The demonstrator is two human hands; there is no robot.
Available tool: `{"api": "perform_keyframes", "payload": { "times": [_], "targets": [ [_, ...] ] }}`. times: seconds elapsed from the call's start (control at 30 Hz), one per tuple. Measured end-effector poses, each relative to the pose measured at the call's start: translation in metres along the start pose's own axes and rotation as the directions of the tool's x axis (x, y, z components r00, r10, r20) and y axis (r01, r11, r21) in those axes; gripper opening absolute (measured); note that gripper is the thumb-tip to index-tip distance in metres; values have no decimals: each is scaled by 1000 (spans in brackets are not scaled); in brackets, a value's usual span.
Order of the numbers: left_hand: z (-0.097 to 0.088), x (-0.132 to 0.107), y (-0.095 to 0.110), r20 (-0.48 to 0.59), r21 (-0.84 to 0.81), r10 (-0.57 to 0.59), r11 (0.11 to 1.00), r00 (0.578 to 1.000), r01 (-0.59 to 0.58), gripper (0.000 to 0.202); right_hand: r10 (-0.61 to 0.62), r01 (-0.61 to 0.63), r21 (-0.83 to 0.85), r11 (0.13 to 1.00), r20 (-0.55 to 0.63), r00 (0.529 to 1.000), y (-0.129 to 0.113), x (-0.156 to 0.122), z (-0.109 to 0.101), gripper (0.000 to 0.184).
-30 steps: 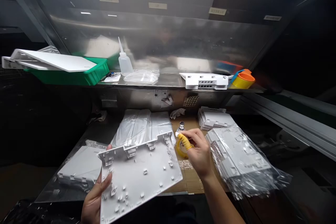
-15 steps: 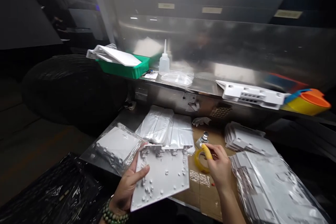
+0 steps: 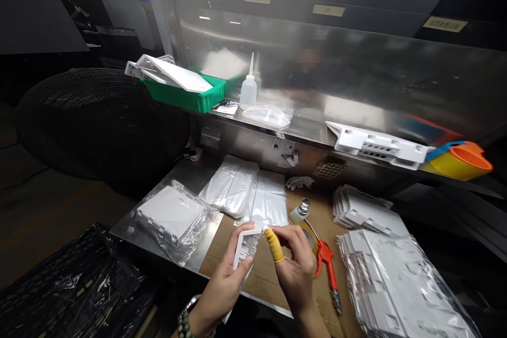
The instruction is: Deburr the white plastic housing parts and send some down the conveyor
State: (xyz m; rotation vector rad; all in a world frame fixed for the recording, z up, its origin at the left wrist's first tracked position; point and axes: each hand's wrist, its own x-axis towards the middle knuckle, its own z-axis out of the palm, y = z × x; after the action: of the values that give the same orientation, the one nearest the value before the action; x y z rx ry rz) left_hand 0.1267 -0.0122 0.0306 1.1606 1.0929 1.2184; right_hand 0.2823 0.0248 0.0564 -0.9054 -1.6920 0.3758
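My left hand [image 3: 225, 282] grips a white plastic cover [image 3: 246, 240], turned nearly edge-on, with small clips along its inner side. My right hand [image 3: 295, 264] is at the cover's upper right corner, fingers closed against its edge. A yellow finger cot [image 3: 274, 246] covers its thumb, and whether a small piece is pinched at its tip I cannot make out. Just behind the right hand are a roll of tape [image 3: 308, 237], partly hidden, and a small bottle with a metal cap [image 3: 301, 211]. A red air blow gun [image 3: 327, 261] lies to its right.
Bagged white covers [image 3: 172, 214] lie at left, near clear plastic bags [image 3: 232, 185]. More stacked covers [image 3: 400, 280] fill the right side. Above, a shelf holds a green bin [image 3: 186, 97], a squeeze bottle [image 3: 248, 92], a white part [image 3: 380, 145] and a yellow-orange container [image 3: 459, 161].
My left hand has tilted the cover from face-up to nearly edge-on. My right hand has moved left from beside the tape to the cover's edge, uncovering the red blow gun.
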Motion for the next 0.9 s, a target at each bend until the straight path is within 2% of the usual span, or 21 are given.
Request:
{"api": "perform_keyframes", "payload": {
  "times": [0.1,0.17,0.2,0.27,0.33,0.4,0.47,0.53,0.63,0.7,0.73,0.77,0.83,0.87,0.9],
  "targets": [
    [1,2,-3,19,-34,-28,999,999,29,49,22,-22,14,1000,30,999,14,-7,3,24],
    [-3,1,-2,24,-130,-96,987,995,99,53,133,-130,-65,989,41,990,41,-15,4,19],
    [-6,0,0,20,-205,-169,964,985,169,57,216,-212,-126,969,22,976,62,-20,1,17],
    [-18,-3,4,-8,-357,-354,874,935,328,74,335,-340,-209,917,-58,940,109,-32,-10,19],
    [-34,-5,8,-82,-452,-502,789,861,416,94,413,-436,-246,865,-144,899,156,-47,-29,22],
    [-51,-4,8,-184,-465,-563,772,805,433,103,487,-526,-247,814,-204,849,191,-60,-48,24],
    [-65,0,4,-255,-454,-595,770,762,448,104,556,-600,-215,771,-235,798,208,-69,-61,25],
    [-75,6,-5,-272,-450,-624,756,733,476,100,614,-652,-150,743,-234,754,208,-76,-64,32],
    [-74,19,-24,-266,-444,-646,741,716,503,91,699,-707,7,707,-155,698,185,-87,-56,46],
    [-63,28,-40,-234,-435,-639,743,733,509,86,749,-741,109,662,-74,658,161,-98,-52,58],
    [-55,34,-49,-196,-420,-628,748,754,514,84,787,-771,186,609,-22,616,150,-104,-53,62],
    [-46,40,-58,-134,-366,-596,772,791,520,81,830,-803,284,525,37,556,139,-111,-55,62],
    [-27,58,-76,28,-163,-497,854,868,494,71,898,-830,490,266,188,398,122,-124,-66,56],
    [-18,69,-85,104,-41,-453,887,885,459,66,913,-811,571,128,252,321,116,-129,-75,55],
    [-10,83,-94,162,76,-420,908,893,413,64,926,-774,632,27,276,258,111,-133,-85,56]
  ]
}}
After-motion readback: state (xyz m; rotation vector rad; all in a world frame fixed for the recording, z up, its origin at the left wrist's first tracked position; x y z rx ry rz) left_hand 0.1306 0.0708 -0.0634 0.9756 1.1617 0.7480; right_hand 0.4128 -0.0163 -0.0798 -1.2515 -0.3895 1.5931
